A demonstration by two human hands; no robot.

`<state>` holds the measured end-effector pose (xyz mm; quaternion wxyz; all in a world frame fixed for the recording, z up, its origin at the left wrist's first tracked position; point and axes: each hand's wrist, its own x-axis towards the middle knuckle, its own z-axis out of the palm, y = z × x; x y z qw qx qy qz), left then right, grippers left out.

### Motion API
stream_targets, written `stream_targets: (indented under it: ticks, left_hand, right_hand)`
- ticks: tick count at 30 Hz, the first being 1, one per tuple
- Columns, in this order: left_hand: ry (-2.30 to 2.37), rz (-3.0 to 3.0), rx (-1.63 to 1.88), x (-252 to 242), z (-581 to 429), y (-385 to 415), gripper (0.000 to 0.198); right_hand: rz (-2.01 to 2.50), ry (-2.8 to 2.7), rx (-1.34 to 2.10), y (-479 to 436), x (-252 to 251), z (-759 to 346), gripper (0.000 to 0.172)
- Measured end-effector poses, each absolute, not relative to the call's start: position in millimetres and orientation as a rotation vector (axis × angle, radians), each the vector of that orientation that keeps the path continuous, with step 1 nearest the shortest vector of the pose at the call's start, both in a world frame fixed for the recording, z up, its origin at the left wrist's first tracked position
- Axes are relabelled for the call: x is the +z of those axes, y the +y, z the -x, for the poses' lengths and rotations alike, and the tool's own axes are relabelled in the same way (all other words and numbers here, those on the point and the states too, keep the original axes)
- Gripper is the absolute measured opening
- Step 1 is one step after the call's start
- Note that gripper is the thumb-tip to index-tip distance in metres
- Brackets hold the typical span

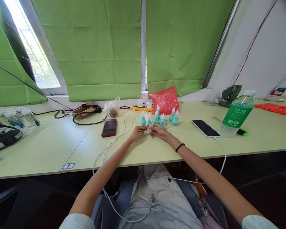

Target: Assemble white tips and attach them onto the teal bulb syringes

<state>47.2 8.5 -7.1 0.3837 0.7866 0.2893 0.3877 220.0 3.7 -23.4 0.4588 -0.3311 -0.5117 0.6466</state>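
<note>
One small pale piece [148,128] sat pinched between fingertips of left hand [137,131] and right hand [160,132]. Seemed light, slippery; hold its ends.

Small bottles [157,119] on table [50,146], phone [205,128] rightward

We see teal bulbs [156,120] with white tips, a red bubble bag [165,100], green blinds [95,47], a green-labelled bottle [237,114] and a pale yellow-green table [50,143].
</note>
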Motion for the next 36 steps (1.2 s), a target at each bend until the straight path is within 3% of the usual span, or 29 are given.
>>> stream_targets:
  ticks: [9,23,28,36]
  left_hand:
    - [0.793,-1.875,1.143,-5,-50,4,0.027]
    - [0.742,-1.773,0.993,8,-44,-4,0.027]
    - [0.732,-1.767,0.991,8,-44,-5,0.036]
    - [0.79,-1.838,0.992,1,-44,3,0.019]
  right_hand:
    - [0.768,-1.244,1.451,-2,-18,-215,0.025]
    - [0.75,-1.337,1.442,-12,-11,-213,0.021]
    - [0.751,-1.373,1.412,-15,-10,-211,0.033]
    - [0.796,-1.481,1.329,-15,-11,-209,0.039]
